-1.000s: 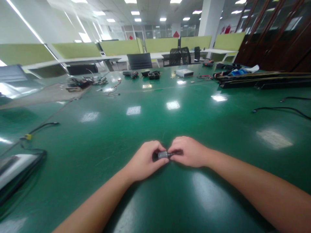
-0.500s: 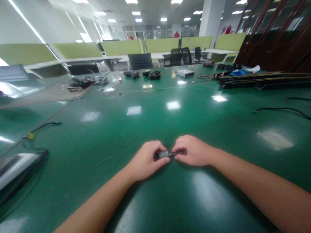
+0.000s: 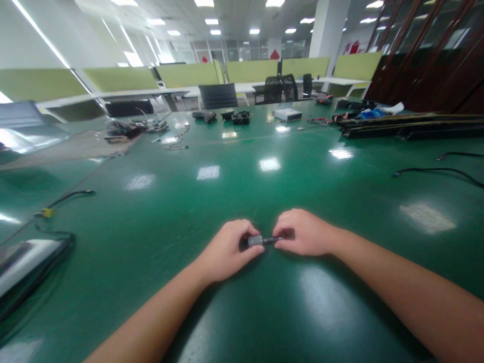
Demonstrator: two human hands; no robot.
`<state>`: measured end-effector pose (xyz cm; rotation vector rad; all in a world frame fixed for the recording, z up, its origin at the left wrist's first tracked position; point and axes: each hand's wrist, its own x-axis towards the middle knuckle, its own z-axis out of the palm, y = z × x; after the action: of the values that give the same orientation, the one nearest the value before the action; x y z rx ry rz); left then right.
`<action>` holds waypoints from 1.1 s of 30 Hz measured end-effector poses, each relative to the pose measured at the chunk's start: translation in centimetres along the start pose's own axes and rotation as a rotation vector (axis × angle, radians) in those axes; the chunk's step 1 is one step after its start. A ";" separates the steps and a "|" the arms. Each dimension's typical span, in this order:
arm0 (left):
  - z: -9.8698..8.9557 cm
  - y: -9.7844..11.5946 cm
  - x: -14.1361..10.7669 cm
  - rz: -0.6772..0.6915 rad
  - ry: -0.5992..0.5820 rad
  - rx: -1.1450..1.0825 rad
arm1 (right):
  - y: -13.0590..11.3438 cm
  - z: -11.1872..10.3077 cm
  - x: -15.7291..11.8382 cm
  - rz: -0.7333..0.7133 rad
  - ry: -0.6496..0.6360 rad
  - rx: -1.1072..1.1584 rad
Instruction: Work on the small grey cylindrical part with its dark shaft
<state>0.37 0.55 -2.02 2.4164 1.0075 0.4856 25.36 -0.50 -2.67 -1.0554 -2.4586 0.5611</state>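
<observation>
Near the front of the green table (image 3: pixel 234 196), my left hand (image 3: pixel 230 249) pinches a small grey cylinder (image 3: pixel 255 241) between thumb and fingers. A thin dark shaft (image 3: pixel 269 240) runs from the cylinder's right end toward my right hand (image 3: pixel 302 233). The thumb and fingers of my right hand close on the tip of that shaft. The piece lies level, low over the table or on it; which of the two is unclear.
A device with a black cable (image 3: pixel 34 257) sits at the left edge. Cables (image 3: pixel 438 170) lie at the right. Farther back are a white box (image 3: pixel 288 114), black adapters (image 3: pixel 241 117), loose electronics (image 3: pixel 132 127) and long black bars (image 3: pixel 408 125).
My right hand has shifted slightly to the right along the shaft, so more of the shaft shows. My left hand and the cylinder have stayed in place.
</observation>
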 end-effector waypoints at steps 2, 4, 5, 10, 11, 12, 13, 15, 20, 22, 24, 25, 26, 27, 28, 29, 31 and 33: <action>0.0 0.0 -0.1 0.003 0.003 -0.002 | 0.0 -0.1 0.0 0.008 -0.004 -0.003; -0.1 0.0 -0.1 0.009 0.004 -0.007 | 0.0 -0.2 -0.1 0.012 -0.006 0.001; -0.1 -0.1 -0.2 0.012 0.006 -0.009 | 0.0 -0.3 -0.1 0.016 -0.008 0.006; -0.2 -0.1 -0.3 0.017 -0.006 -0.004 | 0.1 -0.6 -0.2 0.046 -0.022 0.046; -0.3 0.0 -0.3 0.016 -0.010 -0.005 | 0.2 -0.7 -0.3 0.055 -0.031 0.051; -0.3 0.0 -0.4 0.013 -0.012 -0.006 | 0.3 -0.9 -0.4 0.068 -0.045 0.057; -0.4 -0.1 -0.5 0.011 -0.011 -0.008 | 0.4 -1.1 -0.5 0.084 -0.063 0.062; -0.5 -0.1 -0.7 0.006 -0.008 -0.013 | 0.8 -1.5 -0.7 0.121 -0.097 0.072; -1.0 -0.1 -1.3 0.001 -0.009 -0.023 | 1.1 -2.1 -0.8 0.179 -0.094 0.096; -1.1 -0.1 -1.4 -0.004 -0.004 -0.023 | 0.9 -2.1 -0.8 0.168 -0.096 0.102; -1.2 0.1 -1.3 -0.005 0.000 -0.020 | 0.7 -2.0 -0.7 0.157 -0.103 0.105; -1.2 0.1 -1.2 -0.005 0.000 -0.019 | 0.6 -2.0 -0.7 0.154 -0.107 0.107; -1.2 0.1 -1.2 -0.003 -0.002 -0.016 | 0.5 -1.9 -0.6 0.150 -0.111 0.109; -1.1 0.1 -1.1 -0.001 -0.003 -0.015 | 0.5 -1.9 -0.6 0.146 -0.114 0.112; -1.1 0.1 -1.0 0.002 -0.005 -0.016 | 0.5 -1.8 -0.6 0.141 -0.116 0.116; -1.0 0.1 -0.9 0.005 -0.007 -0.016 | 0.5 -1.7 -0.6 0.139 -0.115 0.119; -0.7 -0.1 -0.8 0.008 -0.008 -0.015 | 0.5 -1.4 -0.6 0.136 -0.102 0.123; -0.5 -0.2 -0.7 0.004 -0.009 -0.010 | 0.6 -1.2 -0.6 0.130 -0.079 0.118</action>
<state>-0.47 0.30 -1.80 2.4102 0.9939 0.4799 26.69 -0.37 -2.11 -1.1718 -2.4025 0.7930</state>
